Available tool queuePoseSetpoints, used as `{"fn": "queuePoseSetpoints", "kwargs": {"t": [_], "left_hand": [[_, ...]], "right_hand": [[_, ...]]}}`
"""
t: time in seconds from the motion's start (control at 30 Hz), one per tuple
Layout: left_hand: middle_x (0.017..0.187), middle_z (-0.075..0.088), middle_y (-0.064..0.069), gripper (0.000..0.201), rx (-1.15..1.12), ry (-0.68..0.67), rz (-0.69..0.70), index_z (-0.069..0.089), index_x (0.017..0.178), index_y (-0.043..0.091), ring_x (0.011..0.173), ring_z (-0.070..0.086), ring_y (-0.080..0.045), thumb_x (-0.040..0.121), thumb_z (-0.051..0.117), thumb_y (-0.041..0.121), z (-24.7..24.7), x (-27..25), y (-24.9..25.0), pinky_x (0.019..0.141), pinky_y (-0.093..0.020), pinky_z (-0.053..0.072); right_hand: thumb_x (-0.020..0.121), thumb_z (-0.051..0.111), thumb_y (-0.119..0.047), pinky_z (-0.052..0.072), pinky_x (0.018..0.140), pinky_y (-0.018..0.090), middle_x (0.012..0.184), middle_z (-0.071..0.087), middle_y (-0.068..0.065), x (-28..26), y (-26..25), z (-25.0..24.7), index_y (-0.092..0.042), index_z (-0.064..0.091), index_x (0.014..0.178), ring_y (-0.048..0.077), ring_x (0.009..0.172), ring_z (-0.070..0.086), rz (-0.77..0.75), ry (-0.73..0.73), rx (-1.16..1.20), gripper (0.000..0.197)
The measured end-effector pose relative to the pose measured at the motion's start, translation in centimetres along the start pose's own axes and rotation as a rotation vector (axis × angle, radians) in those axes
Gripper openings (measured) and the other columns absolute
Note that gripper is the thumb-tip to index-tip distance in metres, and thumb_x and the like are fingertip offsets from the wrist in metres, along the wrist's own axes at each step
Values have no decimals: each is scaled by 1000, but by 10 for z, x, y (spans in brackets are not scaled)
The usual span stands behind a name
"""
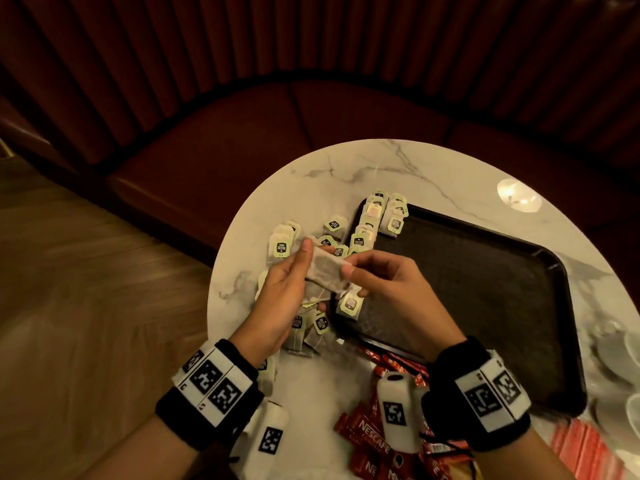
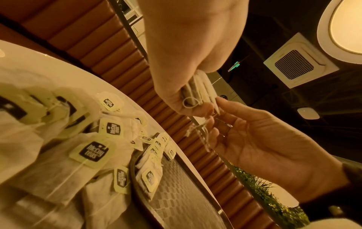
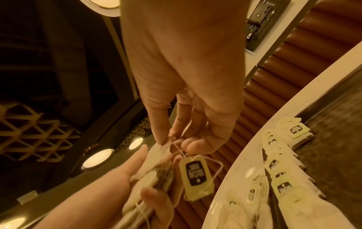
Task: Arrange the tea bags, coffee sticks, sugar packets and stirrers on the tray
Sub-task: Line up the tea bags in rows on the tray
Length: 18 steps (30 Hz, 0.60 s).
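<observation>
My left hand (image 1: 294,271) grips a small stack of tea bags (image 1: 325,271) above the table's left side. My right hand (image 1: 367,277) meets the stack's near end and pinches a tea bag string (image 3: 177,147) between thumb and finger. A yellow-green tag (image 1: 349,304) dangles from that string over the corner of the black tray (image 1: 485,289). In the left wrist view, the left hand (image 2: 176,86) clamps the stack (image 2: 199,88) edge-on, with the right hand (image 2: 245,136) below it. A row of tea bags (image 1: 370,220) lies along the tray's left edge. No stirrers are in view.
Loose tea bags (image 1: 284,245) are scattered on the round marble table (image 1: 433,168), left of the tray. Red coffee sticks (image 1: 374,434) lie near the front edge, and red-and-white packets (image 1: 581,445) at the right. White crockery (image 1: 616,344) stands right of the tray. A bench curves behind.
</observation>
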<state>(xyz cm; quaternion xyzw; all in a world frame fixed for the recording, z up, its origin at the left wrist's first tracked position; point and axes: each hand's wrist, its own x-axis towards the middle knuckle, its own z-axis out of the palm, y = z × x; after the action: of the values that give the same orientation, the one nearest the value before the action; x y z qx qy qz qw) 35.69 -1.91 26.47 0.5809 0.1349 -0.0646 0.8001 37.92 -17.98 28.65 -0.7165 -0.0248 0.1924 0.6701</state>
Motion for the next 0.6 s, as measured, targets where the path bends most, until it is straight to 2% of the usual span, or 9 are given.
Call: {"fn": "queuePoseSetpoints", "kwargs": {"t": [0.07,0.17,0.27,0.33,0.4,0.43,0.5,0.6], "left_hand": [[103,74,-6,39,47,35,26,70,110,21,81,70,-16,95,43,45,-4,-1,0,53,-20,51],[116,68,2,32,155,43,109,70,110,22,90,69,-17,86,59,40,-11,-3,0,53,-25,54],[104,62,5,35,217,-31,213,68,113,21,87,66,-13,78,71,29,-14,-5,1,64,-37,60],[98,59,8,42,282,-100,274,68,115,25,96,63,-13,74,77,27,-14,-7,2,72,-45,61],[98,61,17,46,370,-139,313,68,114,30,105,60,-7,70,79,32,-13,-9,2,83,-49,58],[100,61,20,43,408,-146,328,70,112,33,106,59,-4,70,78,35,-12,-8,1,87,-50,56],[99,63,19,28,419,-146,349,73,100,35,105,61,-7,72,74,38,-10,-8,-1,88,-50,55],[93,66,17,17,295,-128,288,74,90,29,98,65,-13,74,70,34,-6,-8,-1,76,-39,59]], "right_hand": [[90,67,-9,46,64,18,80,71,-1,-2,-5,-7,-7,69,105,4,71,62,-8,31,33,15],[90,65,-5,47,60,17,81,67,1,-5,-12,-15,-11,70,100,4,67,58,-15,77,80,12],[91,64,-4,46,55,13,79,70,-1,-5,-16,-16,-9,73,92,1,59,56,-2,74,68,10],[91,63,-5,45,53,12,74,71,-3,-7,-18,-16,-7,73,93,1,57,56,-2,69,59,11],[92,63,-5,46,53,13,68,69,-6,-9,-20,-15,-6,74,95,1,55,56,-7,60,66,11],[93,62,-6,47,54,14,67,68,-7,-10,-21,-15,-6,74,96,1,56,56,-4,56,81,12],[94,60,-11,49,56,15,72,70,-3,-11,-24,-14,-7,74,98,5,61,60,17,47,144,16],[98,54,-20,49,62,19,87,73,4,-14,-30,-14,-15,76,99,10,71,65,29,19,210,23]]}}
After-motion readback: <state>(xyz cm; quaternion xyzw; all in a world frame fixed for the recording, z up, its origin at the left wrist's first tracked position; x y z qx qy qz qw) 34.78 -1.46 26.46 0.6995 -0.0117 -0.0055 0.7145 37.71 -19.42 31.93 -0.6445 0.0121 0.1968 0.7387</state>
